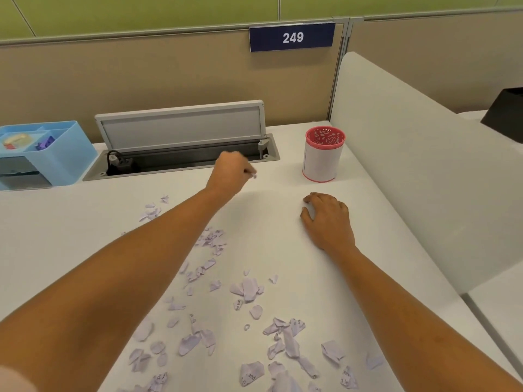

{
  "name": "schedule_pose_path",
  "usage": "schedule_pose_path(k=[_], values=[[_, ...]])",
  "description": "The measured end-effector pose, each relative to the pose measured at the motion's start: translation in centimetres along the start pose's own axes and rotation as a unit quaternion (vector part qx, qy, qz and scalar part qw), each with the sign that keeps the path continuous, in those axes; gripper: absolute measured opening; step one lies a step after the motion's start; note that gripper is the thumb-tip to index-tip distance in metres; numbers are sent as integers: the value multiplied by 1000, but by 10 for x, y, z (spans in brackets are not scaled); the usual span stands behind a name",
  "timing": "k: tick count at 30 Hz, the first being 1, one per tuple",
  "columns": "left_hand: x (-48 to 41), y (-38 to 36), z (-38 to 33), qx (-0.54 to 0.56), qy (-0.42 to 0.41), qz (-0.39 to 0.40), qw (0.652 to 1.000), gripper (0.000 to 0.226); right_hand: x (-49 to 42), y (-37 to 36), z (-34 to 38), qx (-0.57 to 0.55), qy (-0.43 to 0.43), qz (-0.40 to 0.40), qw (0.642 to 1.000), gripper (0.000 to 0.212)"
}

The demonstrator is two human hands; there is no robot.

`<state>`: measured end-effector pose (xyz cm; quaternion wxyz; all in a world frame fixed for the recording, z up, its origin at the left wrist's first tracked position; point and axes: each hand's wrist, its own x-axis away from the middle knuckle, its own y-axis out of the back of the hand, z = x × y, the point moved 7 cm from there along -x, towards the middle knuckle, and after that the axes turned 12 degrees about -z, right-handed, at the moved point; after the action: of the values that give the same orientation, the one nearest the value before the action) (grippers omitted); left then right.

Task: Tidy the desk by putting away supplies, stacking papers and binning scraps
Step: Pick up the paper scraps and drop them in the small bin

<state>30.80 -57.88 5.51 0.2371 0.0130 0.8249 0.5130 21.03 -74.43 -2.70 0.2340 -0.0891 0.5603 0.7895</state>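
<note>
The left hand (pixel 230 174) reaches forward to just above the middle of the frame, its fingers curled and pinching a small pale scrap (pixel 254 175) at their tips, just in front of the open cable tray (pixel 198 162) sunk into the back of the white desk (pixel 70 236). The right hand (pixel 328 219) rests palm down on the desk right of centre, fingers loosely bent with their tips touching the surface, apart from the other hand. Above it, near the back edge, a pink-rimmed cup (pixel 324 157) with a lacy cut-out top and a white paper wrap stands upright, close to the pinched scrap but not touching it. Torn paper scraps (pixel 249 290), pale lilac and some with printed letters, lie scattered over the lower middle of the frame, between and under the two forearms, with a few more beside the left forearm toward centre left. The grey lid (pixel 181 125) of the tray stands raised, and a black plug (pixel 119 164) sits in the tray's left end. In the upper left a light blue organiser (pixel 65 157) holds small items in its top compartments; what they are is too blurred to tell. A blue sign (pixel 292 37) reading 249 hangs on the beige partition at top centre, and a white divider panel (pixel 410 165) runs down the right side.
</note>
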Motion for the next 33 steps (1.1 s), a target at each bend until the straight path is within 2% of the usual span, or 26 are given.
schedule_pose_path(k=[6,10,15,19,27,29,33], values=[[-57,-2,-86,97,-40,-50,993,22,-1,0,1,13,7,1,1000,33],[-80,-22,-125,91,-64,-24,994,23,-1,1,0,11,7,-1,1000,33],[-90,-42,-142,34,-83,2,996,32,-1,0,0,5,5,-2,1000,34],[-90,-37,-133,46,-70,-23,996,34,-1,-2,0,11,6,1,1000,34],[-51,9,-97,243,3,-24,970,26,0,0,1,9,9,2,1000,32],[-25,9,-69,229,19,12,973,22,0,0,1,8,9,1,1000,33],[39,-4,8,70,42,108,991,24,1,0,1,1,1,-1,1000,34]])
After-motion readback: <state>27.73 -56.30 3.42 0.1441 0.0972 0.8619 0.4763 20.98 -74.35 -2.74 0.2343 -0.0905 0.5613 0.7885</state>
